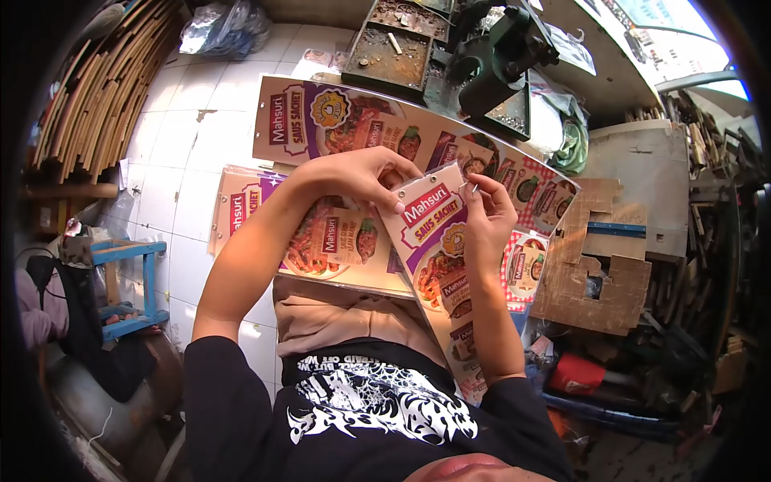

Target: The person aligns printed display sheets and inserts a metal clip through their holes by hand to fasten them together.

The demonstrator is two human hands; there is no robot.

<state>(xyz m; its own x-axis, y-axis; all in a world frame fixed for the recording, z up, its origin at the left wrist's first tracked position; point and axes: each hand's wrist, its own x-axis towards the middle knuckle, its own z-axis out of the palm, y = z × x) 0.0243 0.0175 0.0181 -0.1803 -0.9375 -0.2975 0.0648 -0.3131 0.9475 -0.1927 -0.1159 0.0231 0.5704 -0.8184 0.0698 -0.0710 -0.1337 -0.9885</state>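
Note:
A long printed banner [434, 233] reading "Mahsuri Saus Sachet", with metal eyelets at its top corners, slants across my lap. My left hand [361, 175] is curled at its upper left corner, the thumb on the edge by an eyelet; its other fingers are partly hidden. At the upper right corner, my right hand [491, 213] pinches a small shiny metal piece, too small to name, between thumb and fingertips. Another similar banner [277, 132] lies crosswise beyond my hands. More of the printed sheets [233, 193] lie beneath my left arm.
A dark green metal press [498, 68] stands ahead, with metal trays [389, 56] of small parts beside it. Wooden strips [104, 88] are stacked at the left. A blue frame [132, 281] stands on the tiled floor. Cut cardboard [598, 297] lies to the right.

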